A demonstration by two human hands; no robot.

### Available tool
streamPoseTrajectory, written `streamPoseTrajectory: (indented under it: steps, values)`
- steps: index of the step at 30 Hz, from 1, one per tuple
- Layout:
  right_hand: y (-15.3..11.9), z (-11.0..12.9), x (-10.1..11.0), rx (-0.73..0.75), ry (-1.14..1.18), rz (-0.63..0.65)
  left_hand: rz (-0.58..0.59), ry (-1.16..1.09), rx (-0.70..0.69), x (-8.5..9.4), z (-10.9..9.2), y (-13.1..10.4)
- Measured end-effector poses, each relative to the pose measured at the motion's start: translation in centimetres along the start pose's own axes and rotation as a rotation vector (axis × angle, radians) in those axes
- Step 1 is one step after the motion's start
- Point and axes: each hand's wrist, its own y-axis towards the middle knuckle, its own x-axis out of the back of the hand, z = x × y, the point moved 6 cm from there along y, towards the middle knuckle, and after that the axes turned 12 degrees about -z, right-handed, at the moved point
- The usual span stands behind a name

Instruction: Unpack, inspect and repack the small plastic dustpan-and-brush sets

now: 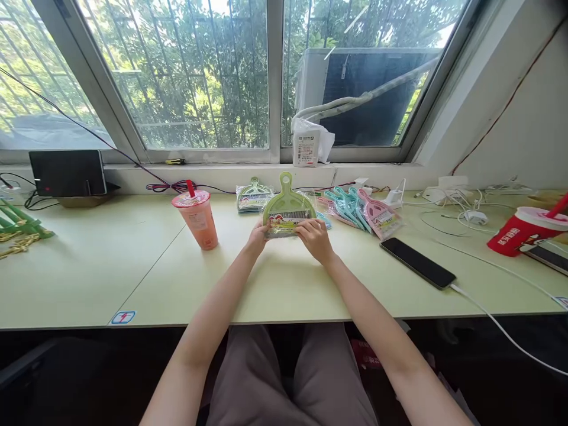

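A green dustpan set (287, 204) in clear wrapping, with a printed label and a round hole in its handle, is held upright over the table. My left hand (258, 236) grips its lower left edge, the fingers mostly behind it. On its lower right side, my right hand (314, 238) has bent fingers over the front of the wrapping. Behind and to the left lies another wrapped green set (254, 196). Teal sets (348, 207) and a pink set (379, 214) lie in a pile to the right, and a bit of blue shows behind my right hand.
A pink drink cup (197, 220) stands left of my hands. To the right are a black phone (418, 262) on a white cable and a red cup (523, 231). A tablet (68, 173) stands at the back left. A white box (306, 148) sits on the sill.
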Motion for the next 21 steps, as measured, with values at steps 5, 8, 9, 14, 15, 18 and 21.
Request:
streamPoseTrajectory:
  steps: [5, 8, 9, 14, 15, 18, 21]
  values:
    - [0.0, 0.5, 0.5, 0.023, 0.026, 0.009, -0.111, -0.073, -0.014, 0.6, 0.1, 0.9]
    - [0.0, 0.8, 0.4, 0.033, 0.026, 0.043, -0.148, -0.112, -0.033, 1.0, -0.3, 1.2]
    - [0.1, 0.9, 0.3, 0.033, 0.023, 0.053, -0.170, -0.125, -0.030, 1.3, -0.4, 1.3]
    - [0.2, 1.1, -0.9, 0.011, 0.060, 0.083, -0.243, -0.245, -0.002, 2.4, -1.2, 1.5]
    - [0.1, 1.0, -1.2, -0.014, 0.087, 0.085, -0.235, -0.260, 0.003, 2.4, -1.3, 1.4]
    - [0.0, 0.1, -1.9, -0.188, 0.194, 0.068, -0.169, -0.273, 0.004, 1.8, -1.3, 0.9]
    - [-0.4, -1.8, -2.2, -0.479, 0.351, -0.011, -0.097, -0.276, -0.026, 1.1, -1.5, 0.5]
